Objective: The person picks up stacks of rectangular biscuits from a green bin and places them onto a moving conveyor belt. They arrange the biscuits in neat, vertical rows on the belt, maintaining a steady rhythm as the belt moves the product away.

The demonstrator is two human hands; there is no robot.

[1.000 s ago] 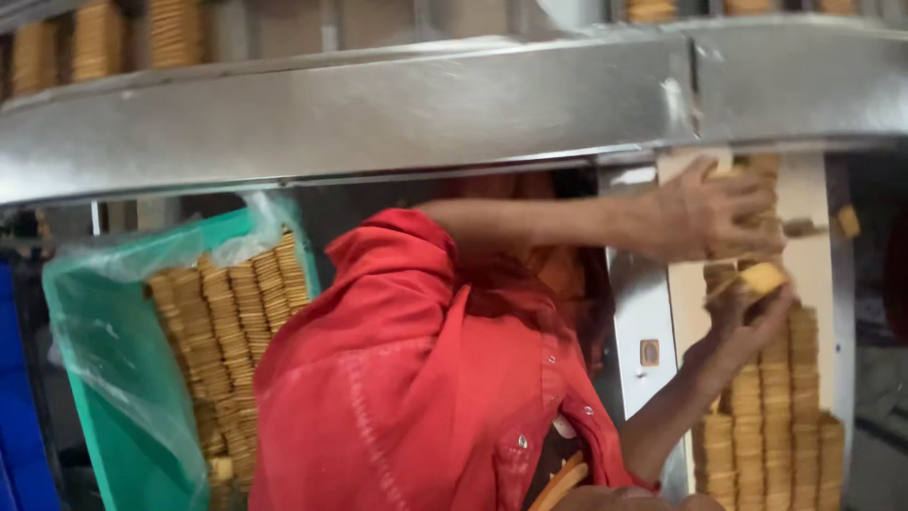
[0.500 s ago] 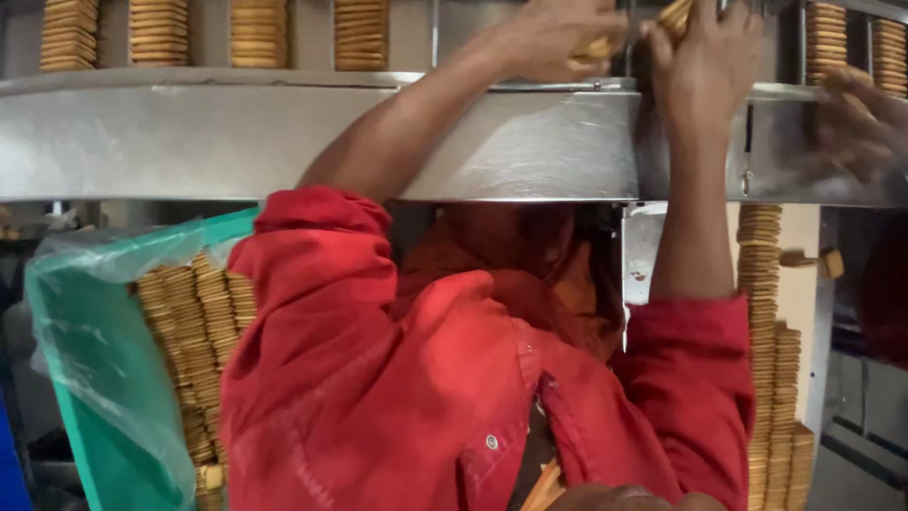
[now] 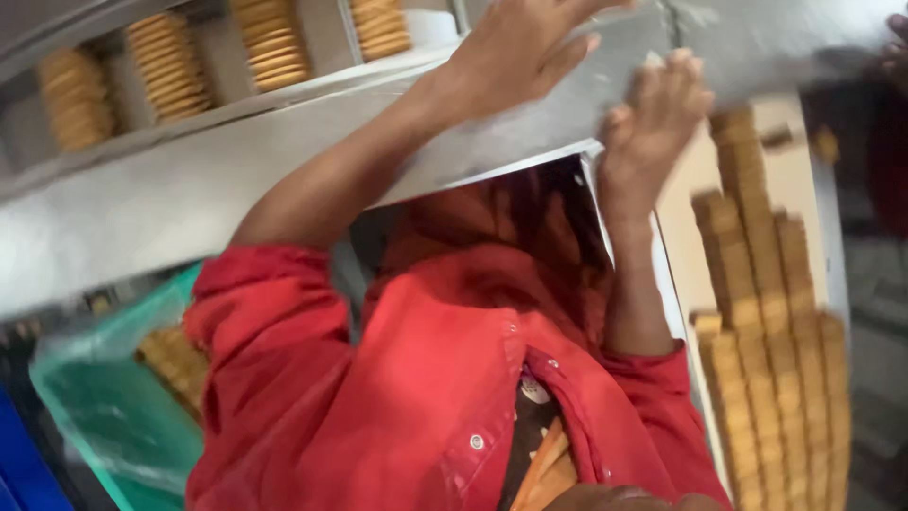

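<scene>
Both your arms are up at the steel conveyor ledge (image 3: 236, 180): left hand (image 3: 515, 47) top centre, fingers spread flat, gripping nothing; right hand (image 3: 653, 123) just beside it, fingers loosely curled, empty. Biscuit stacks (image 3: 766, 312) fill the lower-right tray, within reach.

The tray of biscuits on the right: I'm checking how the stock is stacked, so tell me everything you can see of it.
The tray is a pale, cream-coloured flat board running from upper middle to lower right, tilted in this view. Golden-brown square biscuits lie on it in several long rows packed side by side, the rows ending at uneven heights. Its upper left part is bare. The right hand is raised just beside its top corner; whether they touch is unclear.
</scene>
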